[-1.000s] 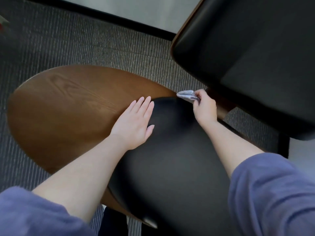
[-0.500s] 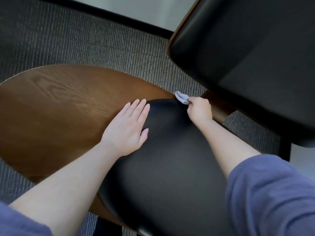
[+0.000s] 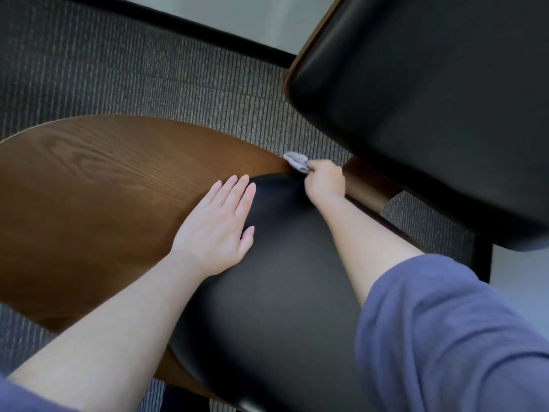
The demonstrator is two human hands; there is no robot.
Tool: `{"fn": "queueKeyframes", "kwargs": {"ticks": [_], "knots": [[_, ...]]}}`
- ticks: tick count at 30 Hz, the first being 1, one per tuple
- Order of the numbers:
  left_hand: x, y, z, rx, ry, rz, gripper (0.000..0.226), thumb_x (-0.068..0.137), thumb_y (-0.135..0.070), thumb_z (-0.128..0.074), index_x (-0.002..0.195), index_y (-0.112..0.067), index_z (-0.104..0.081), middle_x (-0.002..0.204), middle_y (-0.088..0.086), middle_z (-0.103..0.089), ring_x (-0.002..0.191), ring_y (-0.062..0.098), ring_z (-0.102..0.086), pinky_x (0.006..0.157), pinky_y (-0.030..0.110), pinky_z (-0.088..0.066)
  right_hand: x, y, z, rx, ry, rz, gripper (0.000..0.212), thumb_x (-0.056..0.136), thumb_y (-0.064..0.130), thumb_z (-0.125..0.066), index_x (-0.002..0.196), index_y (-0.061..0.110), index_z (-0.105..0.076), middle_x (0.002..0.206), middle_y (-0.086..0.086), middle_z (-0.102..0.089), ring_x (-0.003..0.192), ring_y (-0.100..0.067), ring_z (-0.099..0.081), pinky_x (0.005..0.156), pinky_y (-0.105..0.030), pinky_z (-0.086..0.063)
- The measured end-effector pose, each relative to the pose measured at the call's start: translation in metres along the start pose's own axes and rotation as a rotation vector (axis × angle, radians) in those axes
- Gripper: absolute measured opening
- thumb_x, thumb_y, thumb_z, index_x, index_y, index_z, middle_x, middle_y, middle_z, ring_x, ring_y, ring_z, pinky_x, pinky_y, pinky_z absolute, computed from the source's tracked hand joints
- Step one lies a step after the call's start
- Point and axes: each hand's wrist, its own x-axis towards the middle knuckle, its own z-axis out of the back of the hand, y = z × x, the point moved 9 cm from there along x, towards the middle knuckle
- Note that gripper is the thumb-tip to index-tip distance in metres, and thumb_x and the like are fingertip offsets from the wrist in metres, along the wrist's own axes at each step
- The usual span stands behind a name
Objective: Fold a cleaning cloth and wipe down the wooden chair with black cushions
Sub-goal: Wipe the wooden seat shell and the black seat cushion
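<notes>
Cloth, pale grey and bunched into a small wad, sits at the far edge of the wooden chair shell, right where the brown veneer meets the tip of the near black cushion. The right hand grips it with curled fingers, so only the far end of the wad sticks out past the knuckles, touching the rim of the wood. The left hand lies palm down with fingers straight and close together, straddling the seam between wood and cushion and holding nothing. A second, larger black cushion with a thin wooden edge fills the upper right, and a brown wooden piece shows beneath it, just beyond the right hand. Grey ribbed carpet lies under the chair, bordered at the top by a black baseboard strip. Blue-purple sleeves cover both upper arms.
</notes>
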Motion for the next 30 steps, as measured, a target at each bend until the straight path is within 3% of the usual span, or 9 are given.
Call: {"fn": "queueKeyframes", "kwargs": {"ticks": [3, 8, 12, 15, 19, 23, 28, 30], "knots": [[0.0, 0.001, 0.003, -0.02, -0.007, 0.003, 0.069, 0.093, -0.042, -0.028, 0.147, -0.001, -0.038, 0.154, 0.018, -0.035, 0.143, 0.031, -0.033, 0.119, 0.045, -0.026, -0.007, 0.054, -0.006, 0.069, 0.019, 0.197, 0.032, 0.091, 0.006, -0.043, 0.099, 0.018, -0.071, 0.102, -0.013, -0.068, 0.101, -0.034, -0.059, 0.076, -0.031, -0.041], [-0.016, 0.018, 0.014, -0.003, -0.03, -0.039, 0.065, 0.097, -0.043, -0.025, 0.146, -0.003, -0.042, 0.151, 0.016, -0.041, 0.143, 0.031, -0.035, 0.119, 0.048, -0.022, -0.009, 0.05, 0.0, -0.005, 0.005, 0.053, 0.038, 0.092, 0.005, -0.043, 0.112, 0.024, -0.069, 0.112, -0.01, -0.066, 0.108, -0.031, -0.059, 0.075, -0.029, -0.04], [-0.052, 0.047, 0.029, 0.136, -0.046, -0.147, 0.061, 0.097, -0.038, -0.029, 0.14, 0.0, -0.049, 0.148, 0.02, -0.044, 0.141, 0.035, -0.036, 0.118, 0.054, -0.02, -0.028, 0.103, -0.001, 0.082, 0.004, 0.206, 0.038, 0.095, 0.011, -0.043, 0.12, 0.025, -0.068, 0.12, -0.009, -0.065, 0.113, -0.031, -0.057, 0.086, -0.03, -0.043], [-0.078, 0.063, 0.046, 0.228, -0.066, -0.174, 0.057, 0.094, -0.029, -0.035, 0.138, 0.003, -0.051, 0.15, 0.023, -0.04, 0.142, 0.036, -0.034, 0.119, 0.058, -0.015, -0.032, 0.123, 0.001, 0.079, -0.012, 0.164, 0.04, 0.095, 0.012, -0.044, 0.124, 0.028, -0.065, 0.12, -0.008, -0.065, 0.114, -0.03, -0.057, 0.087, -0.03, -0.043], [-0.102, 0.098, 0.074, 0.314, -0.1, -0.115, 0.059, 0.089, -0.026, -0.04, 0.139, 0.003, -0.049, 0.152, 0.025, -0.035, 0.143, 0.037, -0.031, 0.118, 0.06, -0.009, -0.058, 0.172, 0.002, 0.115, -0.009, 0.324, 0.034, 0.097, 0.012, -0.043, 0.118, 0.02, -0.068, 0.116, -0.009, -0.066, 0.108, -0.029, -0.059, 0.086, -0.03, -0.043], [-0.115, 0.113, 0.079, 0.343, -0.087, -0.172, 0.06, 0.093, -0.029, -0.03, 0.143, 0.001, -0.044, 0.153, 0.024, -0.033, 0.143, 0.037, -0.032, 0.119, 0.06, -0.013, -0.066, 0.189, 0.005, 0.055, -0.027, 0.299, 0.032, 0.095, 0.012, -0.043, 0.115, 0.018, -0.068, 0.113, -0.01, -0.067, 0.105, -0.029, -0.06, 0.081, -0.03, -0.042], [-0.128, 0.124, 0.091, 0.369, -0.122, -0.165, 0.06, 0.093, -0.027, -0.028, 0.142, 0.005, -0.043, 0.153, 0.026, -0.031, 0.144, 0.038, -0.03, 0.12, 0.059, -0.009, -0.094, 0.227, 0.009, 0.075, -0.051, 0.431, 0.027, 0.096, 0.01, -0.044, 0.105, 0.014, -0.069, 0.103, -0.011, -0.067, 0.096, -0.027, -0.06, 0.077, -0.031, -0.043], [-0.137, 0.131, 0.098, 0.358, -0.134, -0.121, 0.06, 0.093, -0.026, -0.032, 0.144, 0.006, -0.04, 0.156, 0.026, -0.025, 0.146, 0.038, -0.025, 0.12, 0.058, -0.008, -0.101, 0.237, 0.01, 0.073, -0.046, 0.457, 0.025, 0.096, 0.008, -0.043, 0.092, 0.013, -0.067, 0.089, -0.009, -0.064, 0.086, -0.025, -0.058, 0.068, -0.029, -0.035]]}}
